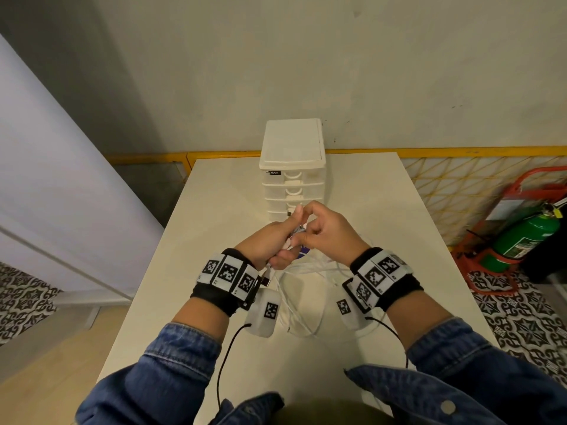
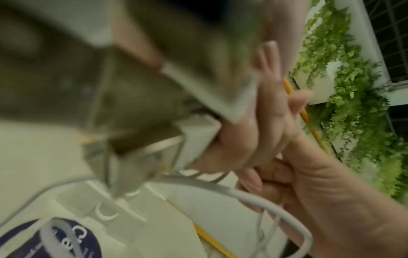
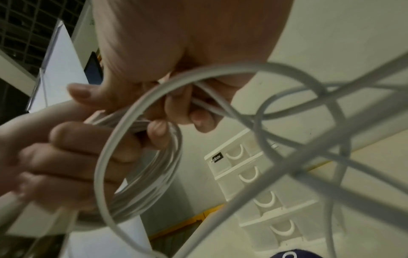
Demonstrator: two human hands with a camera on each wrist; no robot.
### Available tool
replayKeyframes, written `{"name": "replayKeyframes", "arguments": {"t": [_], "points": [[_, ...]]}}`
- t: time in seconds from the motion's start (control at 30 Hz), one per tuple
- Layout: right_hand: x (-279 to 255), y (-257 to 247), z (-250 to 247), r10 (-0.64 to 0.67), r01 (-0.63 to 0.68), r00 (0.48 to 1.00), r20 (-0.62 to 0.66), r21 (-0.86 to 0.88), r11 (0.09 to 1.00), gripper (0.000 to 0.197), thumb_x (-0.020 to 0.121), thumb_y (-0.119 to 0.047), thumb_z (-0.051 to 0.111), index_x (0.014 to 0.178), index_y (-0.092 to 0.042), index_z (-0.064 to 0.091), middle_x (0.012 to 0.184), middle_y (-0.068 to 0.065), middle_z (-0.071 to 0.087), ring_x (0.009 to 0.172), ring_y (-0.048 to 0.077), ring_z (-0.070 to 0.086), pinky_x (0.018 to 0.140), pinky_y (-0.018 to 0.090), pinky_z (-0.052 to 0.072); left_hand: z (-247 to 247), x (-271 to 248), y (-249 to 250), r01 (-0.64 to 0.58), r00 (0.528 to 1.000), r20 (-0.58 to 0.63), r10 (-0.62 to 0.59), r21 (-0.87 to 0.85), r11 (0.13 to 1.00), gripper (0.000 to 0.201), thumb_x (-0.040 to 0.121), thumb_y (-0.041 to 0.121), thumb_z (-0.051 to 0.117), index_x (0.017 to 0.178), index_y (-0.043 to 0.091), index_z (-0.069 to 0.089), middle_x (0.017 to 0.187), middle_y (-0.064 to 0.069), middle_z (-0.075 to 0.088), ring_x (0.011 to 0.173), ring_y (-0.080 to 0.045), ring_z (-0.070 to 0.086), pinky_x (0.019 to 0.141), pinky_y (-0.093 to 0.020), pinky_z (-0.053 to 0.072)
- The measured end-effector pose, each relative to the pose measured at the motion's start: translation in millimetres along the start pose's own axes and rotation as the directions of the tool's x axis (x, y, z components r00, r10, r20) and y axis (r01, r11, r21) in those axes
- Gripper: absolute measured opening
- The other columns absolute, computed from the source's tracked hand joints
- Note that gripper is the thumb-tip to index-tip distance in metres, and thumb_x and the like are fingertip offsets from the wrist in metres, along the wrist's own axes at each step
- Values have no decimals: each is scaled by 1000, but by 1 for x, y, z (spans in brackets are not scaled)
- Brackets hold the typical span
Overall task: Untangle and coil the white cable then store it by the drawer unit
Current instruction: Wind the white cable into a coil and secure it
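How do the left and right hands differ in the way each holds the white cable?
The left hand wraps its fingers round a bundle of gathered loops of the white cable, a full grip; the right hand pinches only a strand or two at its fingertips. In the head view the left sits lower, the right higher. Both are raised before the drawer unit.

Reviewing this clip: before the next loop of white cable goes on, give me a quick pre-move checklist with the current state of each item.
1. Left hand grips the gathered loops of the white cable: ok, its fingers curl round the bundle in the right wrist view.
2. Right hand pinches a strand to feed in: ok.
3. Remaining cable free of tangles: not ok, loose strands cross each other on the table.
4. Coil finished: not ok, much cable still lies loose.
5. Spot beside the drawer unit free for storing: ok to its left and right in the head view.
6. Cable ends and plugs located: cannot tell.
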State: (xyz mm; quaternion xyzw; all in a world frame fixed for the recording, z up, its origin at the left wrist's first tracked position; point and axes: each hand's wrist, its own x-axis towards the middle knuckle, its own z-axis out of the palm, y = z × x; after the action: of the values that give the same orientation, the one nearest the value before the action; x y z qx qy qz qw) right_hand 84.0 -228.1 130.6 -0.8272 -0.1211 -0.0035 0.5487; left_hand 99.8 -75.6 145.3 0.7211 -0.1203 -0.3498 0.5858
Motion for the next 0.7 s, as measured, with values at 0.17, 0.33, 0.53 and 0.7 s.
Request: {"name": "replayKeyframes", "arguments": {"t": [0.17,0.33,0.53,0.7], "points": [[6,-11,-27,3,5,993,118,-67,998,23,75,-4,68,74,-17,49,41,-5,57,41,6,47,51,20,40,8,-10,10,-15,996,83,8,83,996,51,84,61,52,80,11,56,43,3,27,34,-9,20,39,-17,20],[7,-9,-45,33,-32,999,-11,50,998,19,85,-26,63,68,-21,55,39,-10,40,40,5,36,46,14,34,7,-15,11,-144,981,118,151,-68,987,36,85,33,60,59,16,42,42,6,29,32,-7,21,36,-17,15],[5,15,-31,0,-2,998,-57,-37,999,18,81,-21,68,66,-21,59,54,-13,53,53,0,44,59,16,37,-17,-18,22,-373,928,-152,341,-347,860,32,93,22,47,63,13,42,38,9,31,28,-7,24,33,-14,23],[-9,63,-25,133,-153,987,-89,-282,947,29,82,-30,67,72,-5,57,80,15,57,74,26,53,70,37,40,-53,-32,45,-555,832,-311,460,-486,675,32,100,20,31,69,16,41,36,8,32,25,-4,24,30,-18,16]]}}
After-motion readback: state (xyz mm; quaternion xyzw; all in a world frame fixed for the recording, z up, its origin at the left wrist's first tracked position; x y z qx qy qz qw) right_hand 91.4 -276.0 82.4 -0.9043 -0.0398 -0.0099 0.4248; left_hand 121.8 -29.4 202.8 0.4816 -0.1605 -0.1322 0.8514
